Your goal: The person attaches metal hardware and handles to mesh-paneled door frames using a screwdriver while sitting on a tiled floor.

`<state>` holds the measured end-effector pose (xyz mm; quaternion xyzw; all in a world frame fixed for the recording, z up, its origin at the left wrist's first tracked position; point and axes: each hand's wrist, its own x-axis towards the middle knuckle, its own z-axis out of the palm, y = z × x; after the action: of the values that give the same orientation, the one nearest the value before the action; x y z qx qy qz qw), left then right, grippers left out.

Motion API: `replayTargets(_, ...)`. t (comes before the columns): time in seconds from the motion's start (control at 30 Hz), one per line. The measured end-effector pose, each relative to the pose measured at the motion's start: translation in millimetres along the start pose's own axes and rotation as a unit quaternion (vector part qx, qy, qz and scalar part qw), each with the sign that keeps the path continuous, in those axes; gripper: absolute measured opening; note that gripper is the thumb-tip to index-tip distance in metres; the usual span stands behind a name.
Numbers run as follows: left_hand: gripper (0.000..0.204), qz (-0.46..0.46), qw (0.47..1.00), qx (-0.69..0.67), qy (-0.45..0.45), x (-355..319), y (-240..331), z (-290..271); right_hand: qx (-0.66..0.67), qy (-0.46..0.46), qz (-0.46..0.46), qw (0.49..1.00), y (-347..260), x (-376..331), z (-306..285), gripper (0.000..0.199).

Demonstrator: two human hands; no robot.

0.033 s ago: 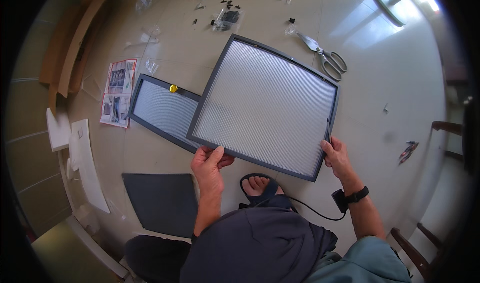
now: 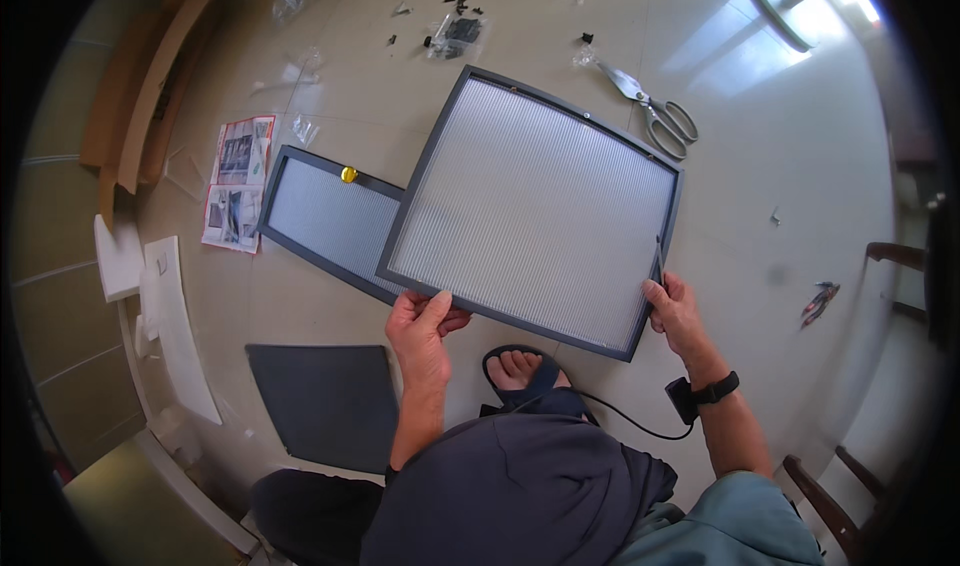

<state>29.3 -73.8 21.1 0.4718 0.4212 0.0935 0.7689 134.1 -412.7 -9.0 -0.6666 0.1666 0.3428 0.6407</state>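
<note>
My left hand (image 2: 424,336) pinches the near edge of a framed panel (image 2: 530,216), thumb on top and fingers below. The panel has a dark grey frame around a pale, finely ribbed translucent sheet. At its right edge, my right hand (image 2: 677,314) grips the frame near the corner. A thin dark rod-like piece (image 2: 659,254) shows by the right thumb; whether it is held cannot be made out. Partly beneath the panel's left side lies a narrower framed panel (image 2: 330,211) with tapering ends. A round gold-yellow knob (image 2: 349,174) sits on its far rail.
Scissors (image 2: 655,111) lie beyond the panel's right corner. Small hardware and a plastic bag (image 2: 463,34) are scattered at the far side. A printed sheet (image 2: 238,184), cardboard (image 2: 160,86) and white foam (image 2: 180,326) are leftward. A dark flat panel (image 2: 325,401) lies near my left forearm; pliers (image 2: 819,304) rightward.
</note>
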Motion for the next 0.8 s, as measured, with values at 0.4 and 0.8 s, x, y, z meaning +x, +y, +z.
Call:
replayTargets(0.4,0.027,-0.007,0.999,0.039,0.017,15.3,-23.2,-11.3,-0.064,0.051,-0.062,0.995,15.1,-1.5,17.4,0.028)
replayTargets(0.8,0.025,-0.036,0.998,-0.038,0.022,12.7,-22.7,-16.7,-0.029,0.052,-0.098,0.993,-17.6,0.1,20.4,0.024)
